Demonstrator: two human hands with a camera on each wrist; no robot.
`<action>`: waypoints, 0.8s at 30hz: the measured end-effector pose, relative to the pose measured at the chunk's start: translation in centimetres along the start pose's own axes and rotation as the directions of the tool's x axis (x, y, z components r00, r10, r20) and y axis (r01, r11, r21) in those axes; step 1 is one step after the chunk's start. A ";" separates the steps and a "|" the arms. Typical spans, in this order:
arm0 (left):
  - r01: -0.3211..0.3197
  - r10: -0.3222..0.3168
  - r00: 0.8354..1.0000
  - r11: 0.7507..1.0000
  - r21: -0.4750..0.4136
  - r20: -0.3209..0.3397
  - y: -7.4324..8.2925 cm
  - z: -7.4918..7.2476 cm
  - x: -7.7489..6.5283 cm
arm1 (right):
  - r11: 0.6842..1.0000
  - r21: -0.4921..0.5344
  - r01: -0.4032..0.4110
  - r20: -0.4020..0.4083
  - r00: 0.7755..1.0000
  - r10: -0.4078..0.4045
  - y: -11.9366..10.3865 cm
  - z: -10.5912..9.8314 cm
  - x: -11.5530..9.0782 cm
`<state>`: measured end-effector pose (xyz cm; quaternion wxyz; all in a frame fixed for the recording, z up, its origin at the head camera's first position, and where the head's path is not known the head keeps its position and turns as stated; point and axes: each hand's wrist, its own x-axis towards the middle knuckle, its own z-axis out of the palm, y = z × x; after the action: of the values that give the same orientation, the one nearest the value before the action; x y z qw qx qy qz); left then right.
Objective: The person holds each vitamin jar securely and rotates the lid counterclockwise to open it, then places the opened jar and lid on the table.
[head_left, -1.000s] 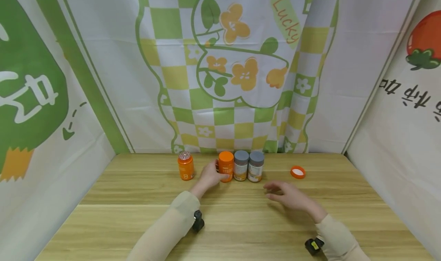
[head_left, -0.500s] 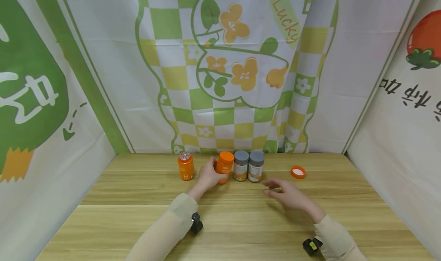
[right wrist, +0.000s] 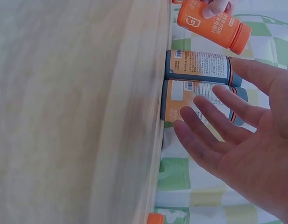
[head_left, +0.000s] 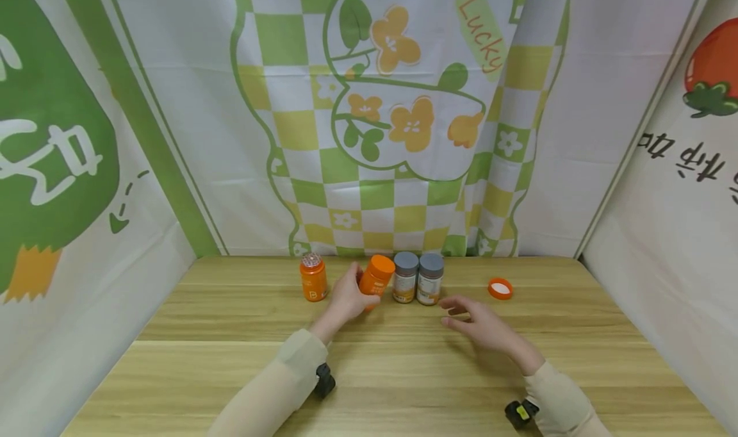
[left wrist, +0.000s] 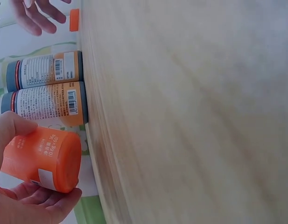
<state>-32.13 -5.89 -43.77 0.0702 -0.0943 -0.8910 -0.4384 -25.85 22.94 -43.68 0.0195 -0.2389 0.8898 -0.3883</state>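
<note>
My left hand (head_left: 344,299) grips an orange pill bottle (head_left: 377,275) with an orange cap, thumb on one side and fingers round the other. The bottle leans with its cap toward the right; in the left wrist view its base (left wrist: 69,161) appears just off the tabletop. Two grey-capped bottles, a left one (head_left: 405,280) and a right one (head_left: 430,282), stand upright side by side right of it. My right hand (head_left: 481,325) hovers in front of the right one, holding nothing, its fingers (right wrist: 204,130) spread and loosely bent in the right wrist view.
Another orange bottle (head_left: 313,282), with a pale speckled top and no orange cap on it, stands left of my left hand. A loose orange cap (head_left: 500,288) lies on the wooden table (head_left: 392,386) at the right. A patterned curtain (head_left: 380,219) hangs behind the table.
My left hand has drawn the orange bottle slightly left and away from the grey-capped pair, and tipped it from upright to leaning right. The right hand has barely moved.
</note>
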 end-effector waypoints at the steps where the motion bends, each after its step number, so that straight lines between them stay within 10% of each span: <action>1: -0.005 0.005 1.000 1.000 -0.003 -0.001 0.0 0.0 -0.1 | 1.000 0.001 0.000 -0.002 1.000 0.000 0.0 0.0 0.0; 24: -0.098 0.097 0.995 0.994 0.045 0.016 1.0 -0.6 -2.5 | 0.998 0.059 0.017 -0.056 0.998 -0.014 -1.5 0.9 0.5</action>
<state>-29.49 -6.05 -43.20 0.0873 -0.1392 -0.8957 -0.4131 -25.54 21.25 -43.16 -0.0012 -0.2343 0.8762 -0.4213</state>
